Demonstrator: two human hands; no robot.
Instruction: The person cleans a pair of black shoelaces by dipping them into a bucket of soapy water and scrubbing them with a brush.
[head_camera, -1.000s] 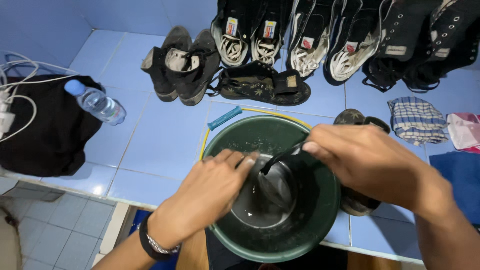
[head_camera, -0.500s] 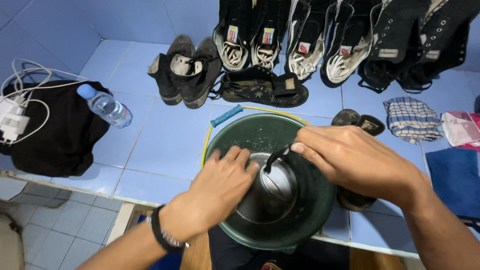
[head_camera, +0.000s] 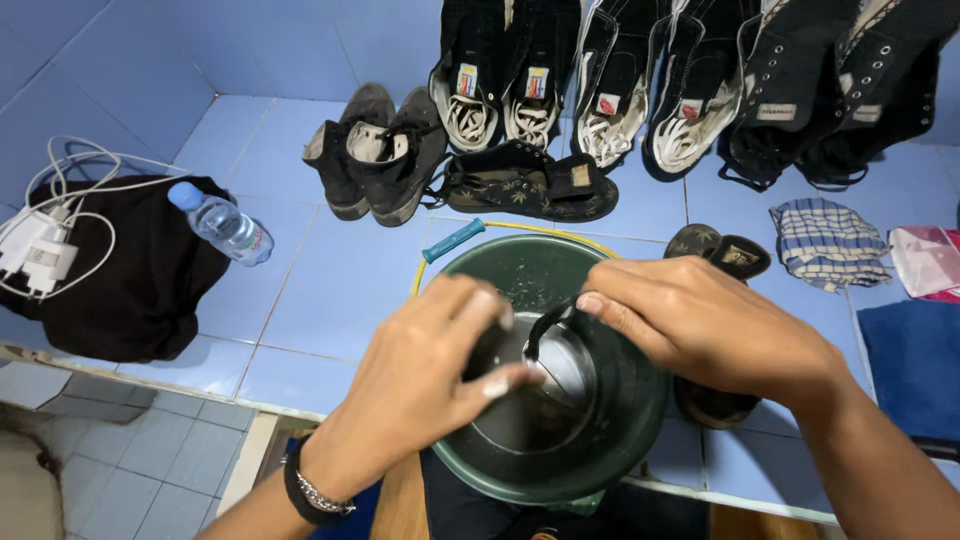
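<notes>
Fingers (head_camera: 480, 345) gripping dark shoe (head_camera: 560, 365), inside green basin (head_camera: 640, 420)

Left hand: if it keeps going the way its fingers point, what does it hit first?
The left hand points right, into the green basin. Likely first contact: the dark item inside it, then the right hand; depth is unclear.

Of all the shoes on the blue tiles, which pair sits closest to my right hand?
The dark brown pair lying just right of the green bucket, partly hidden under the right hand. All the other shoes lie farther back, toward the wall.
</notes>
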